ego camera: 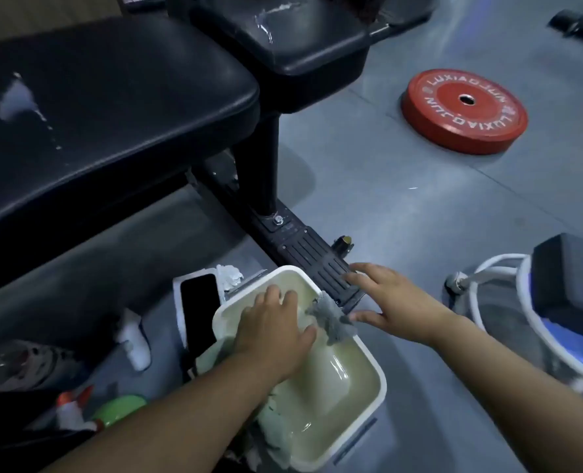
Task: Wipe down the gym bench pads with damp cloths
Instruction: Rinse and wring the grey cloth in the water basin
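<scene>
A black bench pad (105, 117) with white foam smears fills the upper left. A second black pad (303, 35), also smeared, lies behind it. Below them a white square bucket (375, 367) holds cloudy water. My left hand (276, 336) reaches into the bucket with its fingers over a grey cloth (334, 322) that hangs on the bucket's right rim. A pale green cloth (276, 418) droops over the near rim under my forearm. My right hand (389, 298) hovers open just right of the grey cloth, fingers spread.
The bench's black frame foot (314, 261) runs beside the bucket. A red weight plate (464, 110) lies on the grey floor at right. A dark phone (199, 308) and crumpled tissue sit left of the bucket. Spray bottles (78, 411) stand at lower left, white-framed equipment (539, 319) at right.
</scene>
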Demonstrator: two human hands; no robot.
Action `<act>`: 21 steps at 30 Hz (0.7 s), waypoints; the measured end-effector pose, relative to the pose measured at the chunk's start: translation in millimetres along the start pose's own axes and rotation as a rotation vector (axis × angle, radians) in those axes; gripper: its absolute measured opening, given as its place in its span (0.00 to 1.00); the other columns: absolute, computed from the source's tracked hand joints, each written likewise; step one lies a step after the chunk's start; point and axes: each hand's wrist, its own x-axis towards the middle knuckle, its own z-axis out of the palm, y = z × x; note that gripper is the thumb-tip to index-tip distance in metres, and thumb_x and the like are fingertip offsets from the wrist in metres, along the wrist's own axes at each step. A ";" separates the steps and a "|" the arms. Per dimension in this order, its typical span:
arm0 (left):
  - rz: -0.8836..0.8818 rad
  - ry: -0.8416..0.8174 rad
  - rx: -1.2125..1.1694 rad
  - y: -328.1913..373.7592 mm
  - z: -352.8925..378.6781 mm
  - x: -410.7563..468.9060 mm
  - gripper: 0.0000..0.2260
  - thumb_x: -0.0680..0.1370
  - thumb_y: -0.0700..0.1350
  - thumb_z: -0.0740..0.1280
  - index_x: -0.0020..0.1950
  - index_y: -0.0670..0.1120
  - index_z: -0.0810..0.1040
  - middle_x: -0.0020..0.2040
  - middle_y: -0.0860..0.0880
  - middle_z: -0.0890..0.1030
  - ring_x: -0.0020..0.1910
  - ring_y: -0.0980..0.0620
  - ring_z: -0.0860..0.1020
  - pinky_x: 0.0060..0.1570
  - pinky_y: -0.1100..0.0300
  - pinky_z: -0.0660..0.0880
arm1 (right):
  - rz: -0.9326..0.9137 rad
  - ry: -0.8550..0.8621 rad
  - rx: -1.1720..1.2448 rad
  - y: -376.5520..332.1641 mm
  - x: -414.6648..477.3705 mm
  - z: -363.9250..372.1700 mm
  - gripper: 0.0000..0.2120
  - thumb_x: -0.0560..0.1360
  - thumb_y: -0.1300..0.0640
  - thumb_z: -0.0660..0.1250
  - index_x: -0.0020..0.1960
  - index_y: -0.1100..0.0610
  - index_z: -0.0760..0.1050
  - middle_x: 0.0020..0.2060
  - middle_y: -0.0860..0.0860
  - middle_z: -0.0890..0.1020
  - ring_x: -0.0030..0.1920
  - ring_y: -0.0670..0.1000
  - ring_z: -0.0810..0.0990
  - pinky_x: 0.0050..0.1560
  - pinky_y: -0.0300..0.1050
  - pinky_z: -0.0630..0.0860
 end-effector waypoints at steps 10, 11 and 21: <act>-0.092 -0.242 -0.514 11.8 37.6 55.9 0.16 0.79 0.51 0.66 0.64 0.45 0.73 0.62 0.47 0.76 0.60 0.46 0.76 0.52 0.57 0.71 | -0.042 -0.218 0.078 4.9 62.3 16.0 0.30 0.78 0.42 0.66 0.76 0.49 0.64 0.70 0.50 0.69 0.67 0.54 0.71 0.65 0.52 0.70; -0.117 -0.257 -0.541 15.0 38.9 59.2 0.15 0.80 0.50 0.66 0.63 0.45 0.73 0.61 0.46 0.77 0.58 0.46 0.76 0.49 0.59 0.70 | -0.046 -0.229 0.103 3.4 64.1 17.8 0.28 0.77 0.44 0.67 0.74 0.51 0.66 0.70 0.51 0.70 0.67 0.54 0.71 0.65 0.51 0.70; -0.084 -0.243 -0.679 10.0 44.4 53.9 0.05 0.75 0.40 0.66 0.42 0.45 0.71 0.41 0.47 0.79 0.41 0.47 0.77 0.37 0.59 0.71 | -0.028 -0.012 0.246 -6.1 44.1 22.0 0.13 0.73 0.46 0.71 0.41 0.53 0.71 0.40 0.48 0.78 0.40 0.49 0.75 0.41 0.51 0.74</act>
